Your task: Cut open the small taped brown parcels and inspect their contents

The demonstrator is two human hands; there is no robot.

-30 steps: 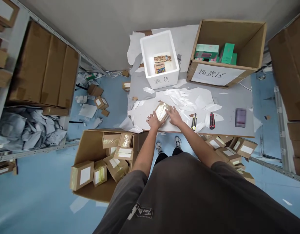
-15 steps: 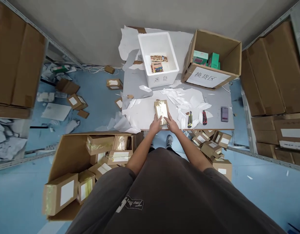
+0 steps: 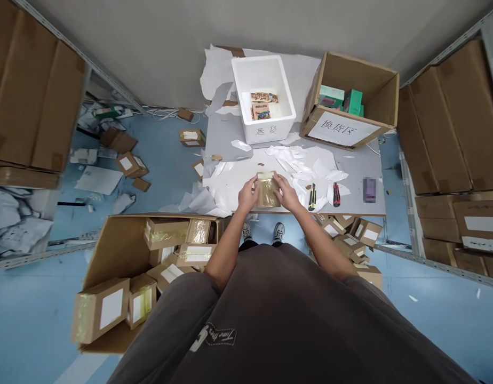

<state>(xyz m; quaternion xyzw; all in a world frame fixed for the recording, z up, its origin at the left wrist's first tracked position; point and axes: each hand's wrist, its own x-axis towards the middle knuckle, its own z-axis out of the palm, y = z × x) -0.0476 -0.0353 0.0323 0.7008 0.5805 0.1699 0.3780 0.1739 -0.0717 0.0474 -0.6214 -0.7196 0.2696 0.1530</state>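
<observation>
Partly closed, the left hand point(image 3: 247, 195) and right hand point(image 3: 288, 194) grip a small brown rectangular cardboard box point(image 3: 267, 193) between them; it looks taped and unopened, a yellow-and-black plastic cutter point(image 3: 312, 197) lying unheld right of the grip.

The carton point(image 3: 268, 194) is left of the knives point(image 3: 312, 197), before a tub point(image 3: 270, 131) holding, apparently, packets point(image 3: 261, 111).

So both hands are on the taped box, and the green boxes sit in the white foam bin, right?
Not quite: the green boxes sit in the open cardboard box, not the white foam bin to its left, as the head view shows. The rest holds: the left hand and right hand are on the taped box.
</observation>
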